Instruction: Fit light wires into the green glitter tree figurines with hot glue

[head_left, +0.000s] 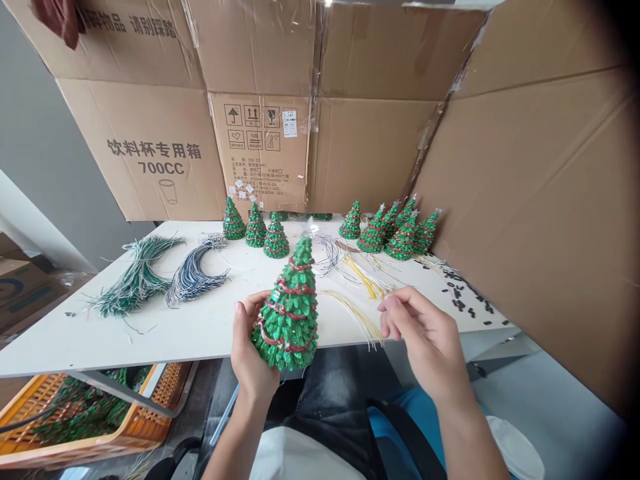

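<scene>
One green tree [287, 310], red-garlanded, above the front edge of the table [200, 337]; my left hand [254, 357] clamped round its lower side.
My right hand [425, 333], at the table's front edge: fingers curled together; whether they pinch anything, I cannot tell.
Yellow-and-white wires [367, 281], on the table, just beside those fingers.
Further trees [276, 239], towards the table's back.
Green wire bundle [133, 283], blue wire bundle [193, 277], table's left.
</scene>
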Demonstrator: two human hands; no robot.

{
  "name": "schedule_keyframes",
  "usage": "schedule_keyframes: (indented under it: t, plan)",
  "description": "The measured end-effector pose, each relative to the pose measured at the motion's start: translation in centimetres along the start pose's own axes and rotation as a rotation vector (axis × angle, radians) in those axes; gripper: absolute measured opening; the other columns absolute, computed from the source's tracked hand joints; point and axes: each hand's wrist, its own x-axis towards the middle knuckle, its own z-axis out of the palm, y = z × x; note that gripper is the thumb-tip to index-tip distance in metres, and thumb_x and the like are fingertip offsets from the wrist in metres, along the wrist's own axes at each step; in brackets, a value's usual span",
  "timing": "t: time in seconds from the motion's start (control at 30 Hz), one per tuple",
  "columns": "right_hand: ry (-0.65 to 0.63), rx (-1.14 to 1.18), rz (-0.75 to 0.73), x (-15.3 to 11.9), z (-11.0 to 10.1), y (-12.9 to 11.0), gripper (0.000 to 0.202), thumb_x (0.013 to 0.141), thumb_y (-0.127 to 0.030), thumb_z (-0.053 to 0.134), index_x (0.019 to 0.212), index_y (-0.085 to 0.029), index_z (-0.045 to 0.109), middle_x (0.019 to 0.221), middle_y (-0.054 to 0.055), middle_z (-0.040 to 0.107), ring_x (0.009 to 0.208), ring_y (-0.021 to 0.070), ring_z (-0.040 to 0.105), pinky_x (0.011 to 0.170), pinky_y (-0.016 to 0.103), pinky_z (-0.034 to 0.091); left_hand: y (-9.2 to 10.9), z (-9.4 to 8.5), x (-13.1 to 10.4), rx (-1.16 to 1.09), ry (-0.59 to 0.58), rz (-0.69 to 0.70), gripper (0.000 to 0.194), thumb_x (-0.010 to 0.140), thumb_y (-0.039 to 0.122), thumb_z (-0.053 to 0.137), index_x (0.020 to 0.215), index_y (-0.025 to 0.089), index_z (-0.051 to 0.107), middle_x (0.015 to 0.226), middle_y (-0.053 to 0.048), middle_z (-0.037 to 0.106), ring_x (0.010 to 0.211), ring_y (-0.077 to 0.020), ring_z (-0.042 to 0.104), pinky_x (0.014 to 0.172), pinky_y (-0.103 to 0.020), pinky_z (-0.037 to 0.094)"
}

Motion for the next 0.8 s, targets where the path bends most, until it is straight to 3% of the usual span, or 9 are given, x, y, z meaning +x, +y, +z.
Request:
schedule_keyframes:
  t: [0.17,0.3,0.47,0.57,0.67,0.8]
  plan:
    - [-0.155,0.085,0.11,1.8,0.8,2.6,0.057,0.112,-0.07,0.065,0.076,-0.026,0.059,0.068,-0.003,0.056,0.068,0.019,0.062,0.073,0.034,0.051,1.0,0.5,0.2,-0.113,0.137,-0.294,0.042,0.108,0.055,0.061,0.104,0.02,0.083,0.102,-0.009,0.087,0.086,-0.0269,0.083,0.09,-0.041,0.067]
    - [-0.169,0.046,0.134,3.0,1.2,5.0,0.061,0.11,-0.075,0.063,0.073,-0.026,0.06,0.066,-0.002,0.057,0.069,0.0209,0.063,0.074,0.036,0.052,1.7,0.8,0.3,-0.106,0.199,-0.369,0.042,0.108,0.052,0.062,0.111,0.017,0.084,0.103,-0.011,0.089,0.085,-0.0275,0.086,0.091,-0.042,0.07]
    - [-0.175,-0.04,0.149,4.1,0.7,7.8,0.044,0.106,-0.066,0.067,0.091,-0.025,0.073,0.085,0.004,0.075,0.088,0.0256,0.075,0.088,0.039,0.06,2.6,1.1,0.5,-0.19,0.197,-0.411,0.044,0.111,0.045,0.057,0.128,0.015,0.085,0.1,-0.011,0.091,0.089,-0.0306,0.089,0.096,-0.046,0.072]
    - [-0.157,-0.146,0.154,4.4,0.1,9.5,0.032,0.102,-0.057,0.072,0.103,-0.025,0.077,0.103,0.007,0.082,0.102,0.028,0.078,0.097,0.042,0.061,3.0,0.9,0.7,-0.214,0.224,-0.407,0.042,0.112,0.042,0.057,0.131,0.017,0.084,0.103,-0.009,0.091,0.087,-0.0269,0.089,0.092,-0.04,0.073]
    - [-0.182,-0.284,0.171,4.6,0.0,10.9,0.025,0.104,-0.046,0.073,0.103,-0.022,0.078,0.105,0.008,0.083,0.099,0.0265,0.078,0.092,0.043,0.062,3.4,0.7,1.0,-0.199,0.266,-0.438,0.038,0.112,0.04,0.059,0.125,0.016,0.086,0.1,-0.009,0.091,0.085,-0.024,0.088,0.082,-0.033,0.073]
    - [-0.245,-0.485,0.203,4.4,0.4,12.4,0.023,0.11,-0.041,0.078,0.107,-0.018,0.078,0.106,0.004,0.081,0.093,0.0215,0.077,0.092,0.042,0.066,3.7,0.6,1.1,-0.217,0.224,-0.444,0.036,0.11,0.035,0.06,0.127,0.016,0.086,0.107,-0.012,0.09,0.093,-0.0268,0.088,0.079,-0.036,0.074]
